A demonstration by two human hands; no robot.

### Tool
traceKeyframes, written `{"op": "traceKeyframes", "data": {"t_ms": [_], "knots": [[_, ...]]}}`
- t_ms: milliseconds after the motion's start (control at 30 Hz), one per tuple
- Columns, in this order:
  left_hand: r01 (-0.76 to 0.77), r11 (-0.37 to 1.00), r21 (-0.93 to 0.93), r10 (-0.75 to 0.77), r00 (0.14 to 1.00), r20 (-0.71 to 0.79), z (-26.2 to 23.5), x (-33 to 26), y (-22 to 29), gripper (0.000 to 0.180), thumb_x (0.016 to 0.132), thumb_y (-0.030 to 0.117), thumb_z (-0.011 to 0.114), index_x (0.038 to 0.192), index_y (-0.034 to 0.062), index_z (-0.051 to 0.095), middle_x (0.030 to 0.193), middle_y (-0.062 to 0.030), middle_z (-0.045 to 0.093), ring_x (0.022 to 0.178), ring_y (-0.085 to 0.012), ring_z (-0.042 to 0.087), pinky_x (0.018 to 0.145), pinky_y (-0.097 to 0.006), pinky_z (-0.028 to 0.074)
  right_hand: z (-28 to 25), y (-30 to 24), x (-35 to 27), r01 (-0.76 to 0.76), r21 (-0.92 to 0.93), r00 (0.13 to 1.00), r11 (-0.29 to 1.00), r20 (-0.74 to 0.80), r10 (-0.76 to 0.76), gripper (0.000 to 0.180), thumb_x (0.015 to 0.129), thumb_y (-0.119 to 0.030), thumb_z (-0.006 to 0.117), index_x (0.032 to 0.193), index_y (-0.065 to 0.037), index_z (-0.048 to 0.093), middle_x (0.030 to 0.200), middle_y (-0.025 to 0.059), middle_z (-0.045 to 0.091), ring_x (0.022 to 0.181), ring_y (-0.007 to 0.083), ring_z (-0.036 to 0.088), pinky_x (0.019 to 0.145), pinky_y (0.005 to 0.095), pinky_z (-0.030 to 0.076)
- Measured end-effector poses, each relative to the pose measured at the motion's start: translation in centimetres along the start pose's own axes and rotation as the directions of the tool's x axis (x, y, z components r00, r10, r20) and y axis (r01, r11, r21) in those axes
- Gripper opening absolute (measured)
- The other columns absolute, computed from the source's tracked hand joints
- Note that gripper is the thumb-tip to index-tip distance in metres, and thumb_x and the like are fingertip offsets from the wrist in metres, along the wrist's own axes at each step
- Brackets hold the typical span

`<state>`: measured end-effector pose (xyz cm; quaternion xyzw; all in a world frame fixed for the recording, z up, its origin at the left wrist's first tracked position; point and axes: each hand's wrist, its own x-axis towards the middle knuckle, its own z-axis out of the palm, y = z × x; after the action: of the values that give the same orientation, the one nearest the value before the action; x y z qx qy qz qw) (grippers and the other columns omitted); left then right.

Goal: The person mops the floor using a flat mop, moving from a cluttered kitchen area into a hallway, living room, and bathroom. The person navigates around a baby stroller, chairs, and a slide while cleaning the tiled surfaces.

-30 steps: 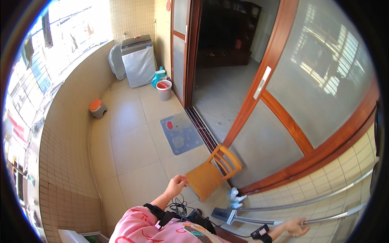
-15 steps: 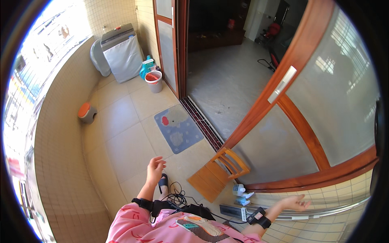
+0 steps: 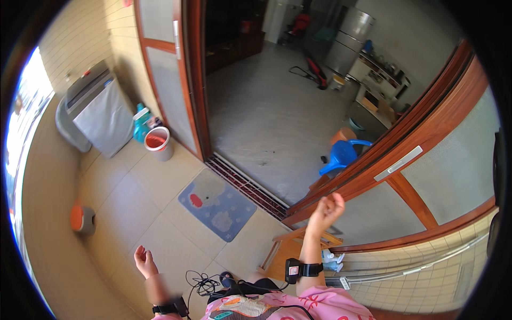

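My right hand (image 3: 326,213) is raised in front of the wooden-framed sliding door (image 3: 362,210), with its fingers loosely bent and nothing in them. Beneath that forearm, a wooden chair (image 3: 281,260) is partly hidden. Over the tiled floor at lower left hangs my left hand (image 3: 144,262), empty, its fingers slightly curled. Each wrist wears a black strap with a small device, and black cables (image 3: 204,284) lie loosely in front of me. The door's pale handle (image 3: 399,164) is beyond my right hand, not touched. Whether that hand touches the door frame I cannot tell.
A blue-grey mat (image 3: 217,205) lies before the door track (image 3: 248,186). Along the left wall are an orange-topped stool (image 3: 82,219), a covered washing machine (image 3: 104,114) and a bucket (image 3: 159,144). Indoors stands a blue plastic chair (image 3: 343,156). Spray bottles (image 3: 333,261) sit beside the wooden chair.
The view has turned right, showing more of the room. My right hand has risen from the lower right to before the door. My left hand now sits lower and further left.
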<state>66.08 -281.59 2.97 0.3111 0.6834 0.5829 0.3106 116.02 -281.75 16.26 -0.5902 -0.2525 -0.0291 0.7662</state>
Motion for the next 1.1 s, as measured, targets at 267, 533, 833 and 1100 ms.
{"op": "traceKeyframes", "data": {"t_ms": [267, 533, 833, 1100], "knots": [[-0.070, 0.997, 0.026, 0.046, 0.856, 0.516, 20.3, 5.9, 12.3, 0.017, 0.083, 0.012, 0.059, 0.096, -0.0001, 0.058, 0.060, 0.0005, 0.052, 0.050, -0.0051, 0.046, 0.050, -0.019, 0.038, 11.4, 6.0, 4.9, -0.385, 0.001, 0.920, 0.923, 0.082, 0.384, 0.033, 0.081, -0.015, 0.066, 0.104, -0.004, 0.045, 0.060, 0.0000, 0.051, 0.053, 0.0064, 0.052, 0.041, 0.0183, 0.039], [-0.055, 0.989, 0.140, -0.030, 0.841, 0.540, 36.3, 12.8, 23.8, 0.057, 0.095, 0.047, 0.025, 0.086, 0.0019, 0.059, 0.044, 0.0032, 0.026, 0.044, -0.0072, 0.031, 0.048, -0.021, 0.032, 29.7, 8.0, 15.2, -0.466, -0.014, 0.838, 0.885, 0.314, 0.446, 0.028, 0.084, -0.023, 0.062, 0.102, -0.003, 0.054, 0.048, 0.0008, 0.050, 0.033, 0.0064, 0.040, 0.034, 0.0209, 0.028], [-0.158, 0.987, -0.033, 0.116, 0.550, 0.827, 63.5, 22.6, 24.4, 0.047, 0.096, 0.037, 0.033, 0.085, -0.0003, 0.060, 0.046, 0.0021, 0.040, 0.040, -0.0058, 0.036, 0.042, -0.020, 0.034, 43.1, 15.7, 27.9, -0.455, -0.154, 0.843, 0.877, 0.244, 0.480, 0.028, 0.085, -0.028, 0.060, 0.100, -0.005, 0.054, 0.045, -0.0014, 0.045, 0.033, 0.0061, 0.038, 0.032, 0.0216, 0.026], [-0.039, 0.975, -0.217, 0.207, 0.501, 0.840, 87.5, 31.5, 32.5, 0.047, 0.095, 0.039, 0.036, 0.086, -0.0014, 0.060, 0.045, 0.0034, 0.037, 0.041, -0.0047, 0.036, 0.045, -0.021, 0.037, 54.0, 21.2, 41.3, -0.179, -0.097, 0.972, 0.979, 0.137, 0.191, 0.026, 0.083, -0.020, 0.063, 0.102, -0.004, 0.054, 0.058, -0.0013, 0.051, 0.049, 0.0032, 0.045, 0.042, 0.0188, 0.032]]}}
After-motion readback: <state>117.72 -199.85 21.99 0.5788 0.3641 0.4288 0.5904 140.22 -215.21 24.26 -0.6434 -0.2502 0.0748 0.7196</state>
